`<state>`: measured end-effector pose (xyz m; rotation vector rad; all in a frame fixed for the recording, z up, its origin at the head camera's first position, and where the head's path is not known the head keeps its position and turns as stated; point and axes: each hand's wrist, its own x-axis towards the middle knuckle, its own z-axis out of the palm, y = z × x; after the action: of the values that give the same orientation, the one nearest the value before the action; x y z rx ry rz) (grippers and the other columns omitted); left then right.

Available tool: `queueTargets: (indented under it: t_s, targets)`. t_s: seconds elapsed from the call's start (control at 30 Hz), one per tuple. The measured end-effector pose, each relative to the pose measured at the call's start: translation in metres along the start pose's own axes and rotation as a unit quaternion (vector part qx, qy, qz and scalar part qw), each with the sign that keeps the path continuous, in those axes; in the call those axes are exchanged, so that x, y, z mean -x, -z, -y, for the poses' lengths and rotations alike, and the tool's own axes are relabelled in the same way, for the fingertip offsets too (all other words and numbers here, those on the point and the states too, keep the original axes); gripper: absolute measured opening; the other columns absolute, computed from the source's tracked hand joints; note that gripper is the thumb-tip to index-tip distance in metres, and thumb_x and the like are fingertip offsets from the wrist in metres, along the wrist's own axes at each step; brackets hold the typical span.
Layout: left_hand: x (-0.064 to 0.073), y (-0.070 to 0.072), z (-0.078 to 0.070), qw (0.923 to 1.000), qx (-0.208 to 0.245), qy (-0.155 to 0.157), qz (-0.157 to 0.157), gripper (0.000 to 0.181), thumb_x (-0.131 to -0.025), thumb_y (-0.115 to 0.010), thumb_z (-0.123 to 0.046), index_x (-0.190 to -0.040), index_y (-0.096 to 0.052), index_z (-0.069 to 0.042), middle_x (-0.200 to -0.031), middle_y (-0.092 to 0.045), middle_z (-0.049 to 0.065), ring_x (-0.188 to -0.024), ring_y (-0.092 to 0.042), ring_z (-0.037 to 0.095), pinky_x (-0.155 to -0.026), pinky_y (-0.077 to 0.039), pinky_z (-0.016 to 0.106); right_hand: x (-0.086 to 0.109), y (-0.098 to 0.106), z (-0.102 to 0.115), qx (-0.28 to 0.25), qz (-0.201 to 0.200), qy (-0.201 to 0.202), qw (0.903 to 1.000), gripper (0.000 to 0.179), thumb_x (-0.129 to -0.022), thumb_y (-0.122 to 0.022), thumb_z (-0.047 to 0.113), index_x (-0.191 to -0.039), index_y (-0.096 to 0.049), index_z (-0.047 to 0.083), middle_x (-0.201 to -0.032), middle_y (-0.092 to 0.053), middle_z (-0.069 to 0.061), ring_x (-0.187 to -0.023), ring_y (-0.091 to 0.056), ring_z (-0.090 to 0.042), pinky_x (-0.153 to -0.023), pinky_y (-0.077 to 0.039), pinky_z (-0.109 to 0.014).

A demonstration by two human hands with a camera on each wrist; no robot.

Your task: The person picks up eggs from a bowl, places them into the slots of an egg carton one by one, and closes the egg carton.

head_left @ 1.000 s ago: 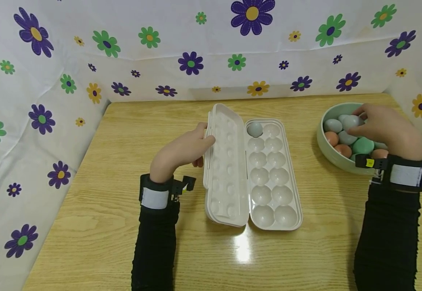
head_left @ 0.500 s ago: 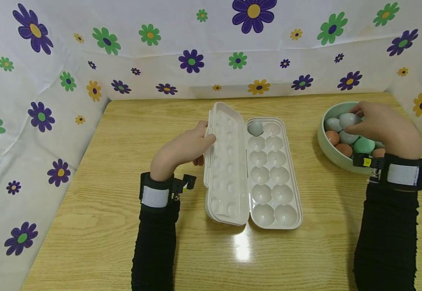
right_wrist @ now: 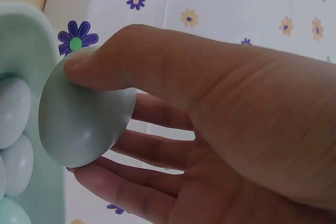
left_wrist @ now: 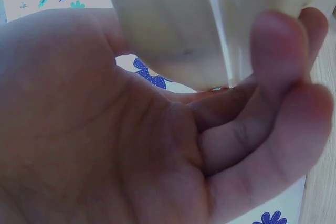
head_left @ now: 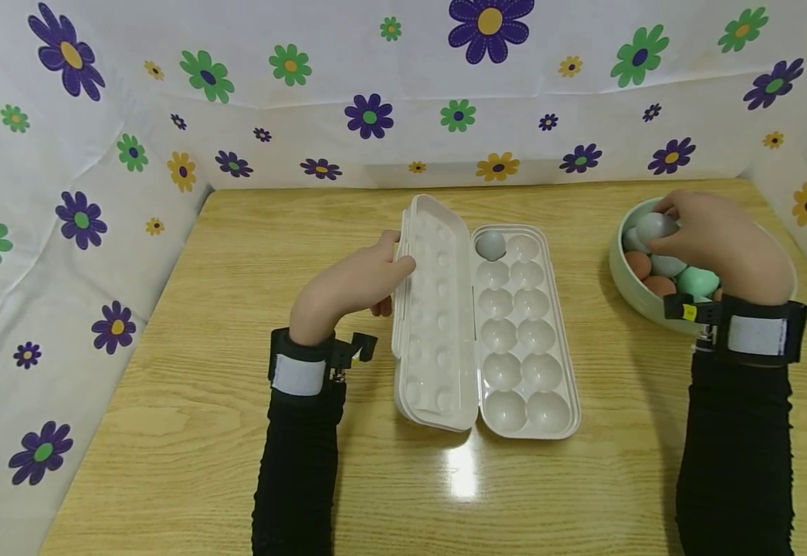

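A white plastic egg box lies open in the middle of the table. Its lid (head_left: 438,309) stands raised, and my left hand (head_left: 350,289) grips the lid's left edge, thumb on the inside and fingers behind. One pale blue-grey egg (head_left: 490,245) sits in the far left cup of the base (head_left: 476,262); the other cups hold nothing. At the right, my right hand (head_left: 726,243) pinches another pale blue-grey egg (right_wrist: 86,114) between thumb and fingertips, over the left part of a light green bowl (head_left: 635,297). Part of the bowl is hidden by this hand.
Inside the bowl are several eggs: brown ones (head_left: 659,286), a green one (head_left: 698,281) and pale ones (right_wrist: 13,111). A white flower-printed cloth (head_left: 271,100) hangs behind the wooden table (head_left: 188,347) and along its sides.
My right hand has shifted slightly left and upward with the egg, out from among the eggs in the bowl. The left hand keeps its hold on the lid.
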<state>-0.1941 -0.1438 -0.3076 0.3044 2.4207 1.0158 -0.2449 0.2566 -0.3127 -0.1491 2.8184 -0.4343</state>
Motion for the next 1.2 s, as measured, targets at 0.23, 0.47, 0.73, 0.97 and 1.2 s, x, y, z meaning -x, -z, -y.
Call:
queueTargets:
  t_s: [0.23, 0.47, 0.73, 0.97, 1.2]
  targets:
    - [0.0, 0.0, 0.002, 1.0, 0.004, -0.008, -0.002, 0.049, -0.098, -0.03, -0.027, -0.14, -0.023, -0.003, -0.075, -0.055, 0.011, -0.054, -0.053, 0.024, -0.051, -0.045, 0.03, -0.003, -0.002, 0.01, -0.006, -0.004, 0.009, 0.9999, 0.057, -0.087, -0.059, 0.025, -0.129, -0.04, -0.009, -0.119, -0.048, -0.032, -0.097, -0.046, -0.041, -0.085, -0.041, -0.057]
    - [-0.001, 0.0, 0.003, 1.0, 0.005, -0.008, 0.0, 0.048, -0.098, -0.03, -0.026, -0.139, -0.023, -0.003, -0.075, -0.054, 0.011, -0.054, -0.052, 0.024, -0.052, -0.046, 0.031, -0.003, -0.004, 0.019, -0.016, 0.001, 0.016, 0.9997, 0.055, -0.089, -0.058, 0.024, -0.129, -0.039, -0.007, -0.118, -0.049, -0.028, -0.097, -0.048, -0.04, -0.084, -0.042, -0.056]
    - [-0.002, 0.0, 0.003, 1.0, 0.0, -0.006, -0.001, 0.05, -0.097, -0.03, -0.027, -0.141, -0.022, -0.003, -0.074, -0.054, 0.011, -0.054, -0.053, 0.024, -0.053, -0.047, 0.033, -0.009, -0.01, 0.033, -0.005, 0.004, 0.026, 0.9996, 0.055, -0.087, -0.058, 0.022, -0.132, -0.039, -0.006, -0.114, -0.052, -0.028, -0.1, -0.048, -0.041, -0.087, -0.041, -0.06]
    - [-0.002, -0.001, 0.003, 1.0, -0.004, 0.001, -0.004, 0.051, -0.098, -0.03, -0.028, -0.141, -0.022, -0.003, -0.073, -0.054, 0.01, -0.055, -0.053, 0.024, -0.052, -0.046, 0.03, -0.011, -0.017, 0.047, 0.0, -0.024, 0.065, 0.9976, 0.049, -0.085, -0.061, 0.017, -0.127, -0.046, -0.005, -0.122, -0.049, -0.028, -0.102, -0.047, -0.041, -0.087, -0.042, -0.06]
    - [-0.002, 0.0, 0.002, 1.0, -0.005, 0.0, -0.003, 0.05, -0.098, -0.03, -0.028, -0.14, -0.023, -0.002, -0.075, -0.054, 0.011, -0.054, -0.053, 0.024, -0.052, -0.045, 0.031, -0.015, -0.023, 0.059, 0.007, -0.021, 0.078, 0.9967, 0.051, -0.085, -0.063, 0.02, -0.128, -0.047, -0.002, -0.125, -0.047, -0.027, -0.104, -0.048, -0.04, -0.085, -0.044, -0.057]
